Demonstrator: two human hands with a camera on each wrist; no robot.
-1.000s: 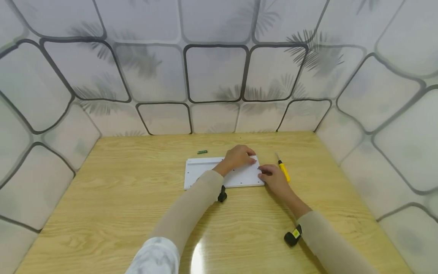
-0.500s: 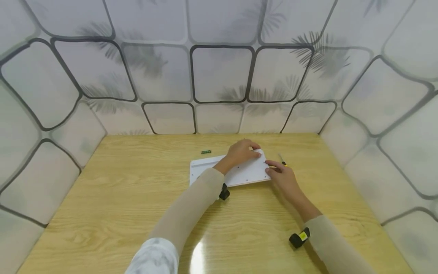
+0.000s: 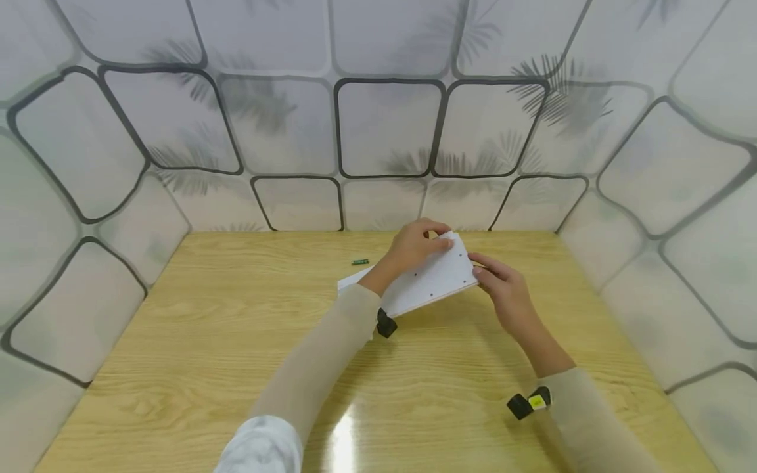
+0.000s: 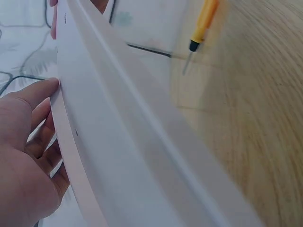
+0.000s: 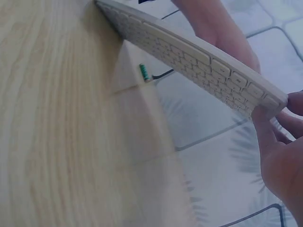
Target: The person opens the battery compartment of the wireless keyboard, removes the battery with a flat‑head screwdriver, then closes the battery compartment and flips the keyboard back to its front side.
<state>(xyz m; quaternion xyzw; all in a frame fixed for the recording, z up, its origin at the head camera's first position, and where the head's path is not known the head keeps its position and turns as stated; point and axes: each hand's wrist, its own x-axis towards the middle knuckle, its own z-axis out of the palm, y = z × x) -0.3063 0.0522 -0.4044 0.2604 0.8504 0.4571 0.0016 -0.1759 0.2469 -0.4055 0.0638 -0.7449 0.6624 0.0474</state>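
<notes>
A white keyboard [image 3: 434,279] has its underside, dotted with small dark screws, toward the head camera. Its right end is raised off the table and the left end stays low. My left hand [image 3: 412,248] grips the far long edge, thumb on the back and fingers behind. At the raised right end, my right hand [image 3: 503,286] pinches the short edge. In the right wrist view the keys [image 5: 203,66] show on the side facing away from me, with the right thumb over a corner. The left wrist view shows the left hand [image 4: 28,156] at the edge.
A small green battery [image 3: 359,262] lies on the wooden table [image 3: 236,328] behind the keyboard. A yellow screwdriver [image 4: 203,23] lies on the table to the right, hidden behind the right hand in the head view. A patterned wall [image 3: 384,131] closes off the back.
The keyboard lay flat a second ago. Both hands have raised its right end up and away from the table, tilting it. The right hand now covers the screwdriver in the head view.
</notes>
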